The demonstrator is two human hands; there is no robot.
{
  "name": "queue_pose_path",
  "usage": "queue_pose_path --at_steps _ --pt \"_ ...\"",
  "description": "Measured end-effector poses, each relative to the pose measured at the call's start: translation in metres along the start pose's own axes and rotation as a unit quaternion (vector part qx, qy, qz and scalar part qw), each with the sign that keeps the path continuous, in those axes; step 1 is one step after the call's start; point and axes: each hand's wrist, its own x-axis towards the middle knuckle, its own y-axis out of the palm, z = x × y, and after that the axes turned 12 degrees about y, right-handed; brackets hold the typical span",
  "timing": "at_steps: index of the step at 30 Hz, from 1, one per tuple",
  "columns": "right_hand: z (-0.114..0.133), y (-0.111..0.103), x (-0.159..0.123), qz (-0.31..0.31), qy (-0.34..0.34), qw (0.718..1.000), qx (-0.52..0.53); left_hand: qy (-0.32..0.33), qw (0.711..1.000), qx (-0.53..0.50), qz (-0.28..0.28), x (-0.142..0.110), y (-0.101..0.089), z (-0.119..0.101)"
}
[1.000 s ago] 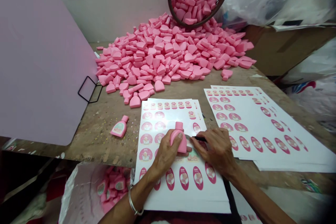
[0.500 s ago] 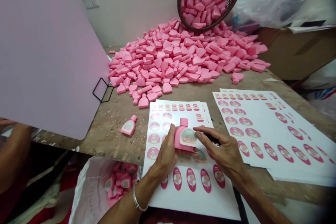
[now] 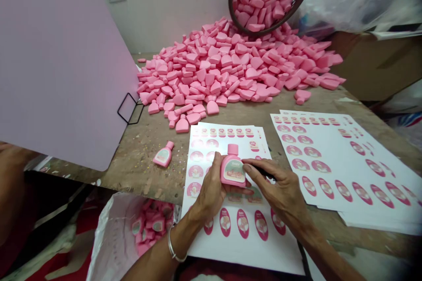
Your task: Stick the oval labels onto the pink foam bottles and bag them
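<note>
Wooden workbench (image 3: 132, 175): left grip (image 3: 211, 195) closed round a pink labelled bottle (image 3: 232, 171), right grip (image 3: 280, 195) pinching a black tool (image 3: 263, 172)

Above the hands, a band of wooden surface (image 3: 145, 175) runs between the label sheets (image 3: 231, 246) and the heap of pink bottle blanks (image 3: 211, 70), leaving a sideways path for a hand. To the left, a lilac board (image 3: 59, 61) on a black wire stand (image 3: 130, 109) closes off that band, and a single labelled bottle (image 3: 164, 154) lies in the path. A tilted basket (image 3: 263, 0) hangs over the heap, obstructing reach from above. A white sack (image 3: 108, 237) sits below the surface edge near the left hand (image 3: 211, 189), and a second stack of sheets (image 3: 346, 171) lies just beside the right hand (image 3: 280, 189).
</note>
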Motion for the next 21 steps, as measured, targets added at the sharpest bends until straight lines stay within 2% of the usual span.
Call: queue_pose_path --at_steps 8,12,14,16,18,21 --pt "-0.003 0.002 0.002 -0.001 -0.06 0.997 -0.042 0.015 0.999 0.008 0.041 -0.002 -0.003 -0.002" --pt "-0.009 -0.006 0.008 -0.017 -0.108 0.983 -0.145 0.048 0.994 0.055 0.086 -0.006 -0.008 -0.003" --pt "-0.01 -0.011 0.011 -0.058 -0.094 0.975 -0.191 0.052 0.993 0.061 0.092 -0.008 -0.009 -0.004" --pt "-0.009 -0.012 0.013 -0.064 -0.041 0.984 -0.163 0.042 0.993 0.061 0.094 -0.01 -0.007 -0.005" --pt "-0.005 -0.006 0.014 -0.001 0.029 0.996 -0.088 0.027 0.992 0.058 0.106 -0.012 -0.004 -0.006" --pt "-0.001 0.008 0.017 0.129 0.112 0.985 0.0 0.02 0.989 0.062 0.129 -0.019 -0.003 -0.011"
